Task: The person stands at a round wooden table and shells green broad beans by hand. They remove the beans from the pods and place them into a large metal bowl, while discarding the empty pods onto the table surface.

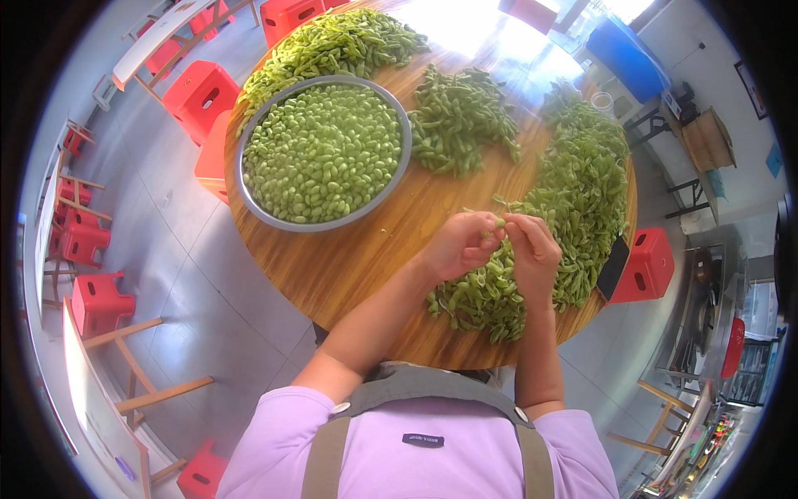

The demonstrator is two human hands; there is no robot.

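Over the near right part of a round wooden table, my left hand and my right hand meet at the fingertips. A small green soybean pod or bean is pinched between them; its exact form is partly hidden by the fingers. Beneath and beside my hands lies a long heap of split green pods, running along the table's right side. A metal basin full of shelled green beans stands at the left. Whole pods form a pile right of the basin.
Another large heap of pods lies behind the basin at the table's far left edge. A clear cup stands at the far right. Red plastic stools surround the table, and a dark flat object juts from its right edge.
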